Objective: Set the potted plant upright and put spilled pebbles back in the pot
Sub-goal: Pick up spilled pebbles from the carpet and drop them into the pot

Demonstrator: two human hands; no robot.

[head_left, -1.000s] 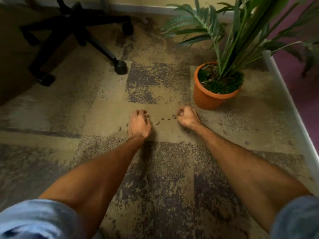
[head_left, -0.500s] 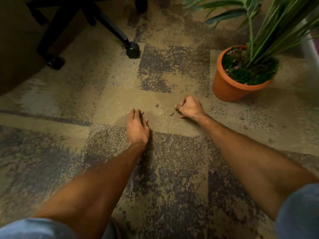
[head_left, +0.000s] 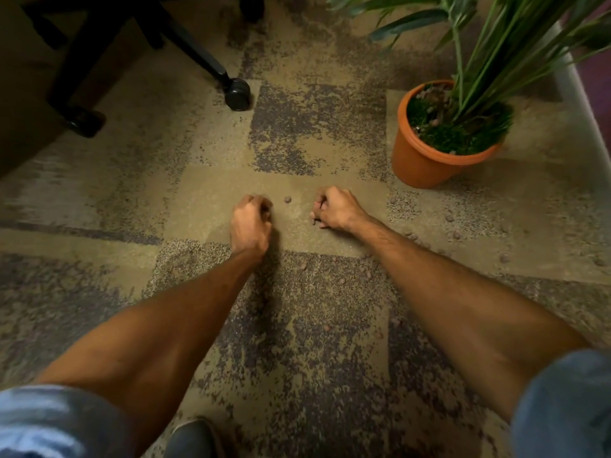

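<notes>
Fingers on both hands are curled in tight right now: the left hand point(head_left: 251, 223) is balled up knuckles-up on the carpet point(head_left: 132, 200), and the right hand point(head_left: 337, 208) is bunched the same way just to its right, fingertips tucked under. Pretty sure each is closed on gathered pebbles, but I can't actually see inside either fist, so call that a guess. What's changed: a second ago there was a little trail of pebbles running between the two hands, and now that strip is down to one loose pebble point(head_left: 288, 199), so the sweep seems to be working. The orange pot point(head_left: 426, 160) is already standing upright, far right of the hands, plant point(head_left: 489, 57) in it, so that half of the job looks done. Count-wise: one pot, one plant, two hands, one pebble between them, plus a scatter of strays point(head_left: 449, 218) on the carpet near and to the right of the right forearm, roughly a dozen, too small to count exactly. One office chair base point(head_left: 198, 57) sits far left.
</notes>
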